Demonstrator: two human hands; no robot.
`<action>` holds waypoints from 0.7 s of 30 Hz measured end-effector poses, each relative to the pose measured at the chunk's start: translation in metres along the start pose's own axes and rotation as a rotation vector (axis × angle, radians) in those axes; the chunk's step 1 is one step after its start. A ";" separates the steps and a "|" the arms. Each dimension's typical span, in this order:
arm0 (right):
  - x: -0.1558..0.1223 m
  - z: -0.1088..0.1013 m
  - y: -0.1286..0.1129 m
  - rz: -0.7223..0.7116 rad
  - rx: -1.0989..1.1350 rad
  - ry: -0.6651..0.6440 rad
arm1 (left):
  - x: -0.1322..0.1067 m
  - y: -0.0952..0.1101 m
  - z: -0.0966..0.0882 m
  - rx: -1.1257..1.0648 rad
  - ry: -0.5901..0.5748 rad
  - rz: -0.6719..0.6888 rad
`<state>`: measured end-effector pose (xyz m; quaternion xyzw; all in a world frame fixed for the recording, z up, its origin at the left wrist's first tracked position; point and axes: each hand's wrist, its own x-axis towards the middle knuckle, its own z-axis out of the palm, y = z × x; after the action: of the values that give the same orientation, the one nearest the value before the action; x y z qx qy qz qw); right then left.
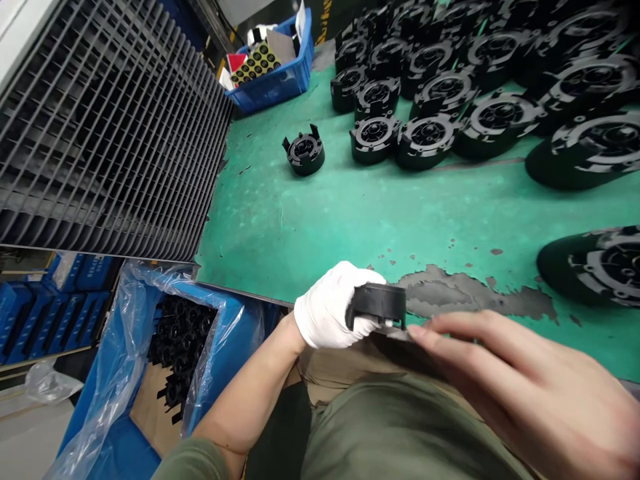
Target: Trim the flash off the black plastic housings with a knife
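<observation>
My left hand point(333, 307), in a white glove, is closed around a round black plastic housing point(381, 301) just over the table's front edge. The housing is held on its side, with short prongs pointing down. My bare right hand point(520, 373) comes in from the right, partly blurred, its fingertips drawn together close to the housing's lower edge. A thin greyish sliver shows at those fingertips, too small to name. Farther back on the green table mat point(350, 220) one similar black housing point(305, 153) stands alone, prongs up.
Rows of black round assemblies point(430, 137) fill the table's back right, with another point(600, 267) nearer on the right. A blue bin point(280, 83) stands at the back. To the left are a grey slatted rack point(115, 127) and a plastic-lined blue crate point(230, 333) of black parts.
</observation>
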<state>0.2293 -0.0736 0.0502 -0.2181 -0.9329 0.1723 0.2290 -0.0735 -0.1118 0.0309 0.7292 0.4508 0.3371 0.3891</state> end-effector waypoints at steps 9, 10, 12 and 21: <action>0.039 0.006 0.014 0.025 0.067 0.098 | 0.000 0.000 -0.001 0.068 -0.045 -0.080; 0.039 0.007 0.014 0.034 0.084 0.097 | 0.001 0.001 -0.001 0.072 -0.048 -0.087; 0.039 0.009 0.015 0.049 0.104 0.099 | 0.001 0.002 -0.002 0.073 -0.058 -0.102; 0.037 0.010 0.020 -0.041 -0.028 0.057 | 0.005 0.006 -0.003 0.057 -0.077 -0.103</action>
<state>0.2017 -0.0408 0.0461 -0.2070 -0.9326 0.1482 0.2558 -0.0722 -0.1084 0.0378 0.7281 0.4820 0.2752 0.4022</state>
